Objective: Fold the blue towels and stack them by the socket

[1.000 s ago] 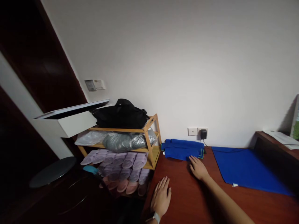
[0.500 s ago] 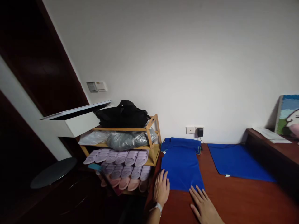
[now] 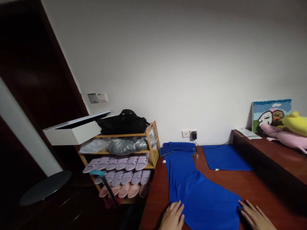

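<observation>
Head view: a blue towel lies spread on the reddish wooden table at bottom centre, its far end folded near the wall. The left hand and right hand rest open at its near edges, fingers spread, gripping nothing.

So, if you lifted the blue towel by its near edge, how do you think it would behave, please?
The blue towel will probably droop, since it lies in soft, slack folds on the wooden desk between the left hand and right hand. It likely feels light for its size, and its folded far end may trail behind.
</observation>
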{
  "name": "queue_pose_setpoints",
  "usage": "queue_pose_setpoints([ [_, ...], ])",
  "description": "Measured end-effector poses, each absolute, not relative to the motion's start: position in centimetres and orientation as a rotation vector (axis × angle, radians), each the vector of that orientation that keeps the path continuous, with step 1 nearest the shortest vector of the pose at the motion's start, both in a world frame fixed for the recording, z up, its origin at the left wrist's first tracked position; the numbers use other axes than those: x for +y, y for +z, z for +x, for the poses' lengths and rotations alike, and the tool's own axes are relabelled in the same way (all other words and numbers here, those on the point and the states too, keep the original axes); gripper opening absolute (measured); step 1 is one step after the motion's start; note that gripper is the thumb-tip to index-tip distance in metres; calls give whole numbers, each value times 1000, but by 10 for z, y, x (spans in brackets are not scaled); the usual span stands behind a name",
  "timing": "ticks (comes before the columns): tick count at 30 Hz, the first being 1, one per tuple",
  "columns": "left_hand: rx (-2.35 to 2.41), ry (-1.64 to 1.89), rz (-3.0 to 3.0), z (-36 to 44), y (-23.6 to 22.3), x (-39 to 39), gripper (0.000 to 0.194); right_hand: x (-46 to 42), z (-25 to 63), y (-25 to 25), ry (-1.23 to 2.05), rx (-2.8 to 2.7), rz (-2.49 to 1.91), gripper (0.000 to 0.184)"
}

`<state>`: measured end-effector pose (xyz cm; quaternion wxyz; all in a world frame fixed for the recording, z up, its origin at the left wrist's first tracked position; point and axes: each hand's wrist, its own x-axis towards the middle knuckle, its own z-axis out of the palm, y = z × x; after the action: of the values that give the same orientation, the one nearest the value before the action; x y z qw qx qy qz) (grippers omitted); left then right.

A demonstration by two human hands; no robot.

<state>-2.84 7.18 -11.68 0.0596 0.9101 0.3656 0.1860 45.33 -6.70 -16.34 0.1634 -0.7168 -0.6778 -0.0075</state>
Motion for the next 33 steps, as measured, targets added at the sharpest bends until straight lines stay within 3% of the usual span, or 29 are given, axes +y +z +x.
queue_pose_setpoints([
  [3,924,633,2901,2,-141,30,43,-49,463,-150,-84,-1887,-2205,50],
  [6,914,800,2858,18,-130,19,38,-39,430,-145,-361,-1647,-2277,50],
  [10,1267,869,2642,4,-73,70,42,-53,371,-150,-355,-1684,-2098,48],
  [14,1577,503,2621,-19,-36,147,45,-76,346,-160,-268,-1847,-1936,46],
  [18,1655,408,2614,-33,-40,166,48,-82,373,-166,-192,-1887,-1913,48],
  [22,1836,422,2676,-49,-59,131,51,-65,426,-155,-36,-1822,-2075,55],
  [27,1858,181,2699,-66,-65,94,43,-36,468,-127,65,-1674,-2288,60],
  [33,1693,360,2677,-55,-46,138,45,-33,459,-140,-21,-1588,-2332,66],
])
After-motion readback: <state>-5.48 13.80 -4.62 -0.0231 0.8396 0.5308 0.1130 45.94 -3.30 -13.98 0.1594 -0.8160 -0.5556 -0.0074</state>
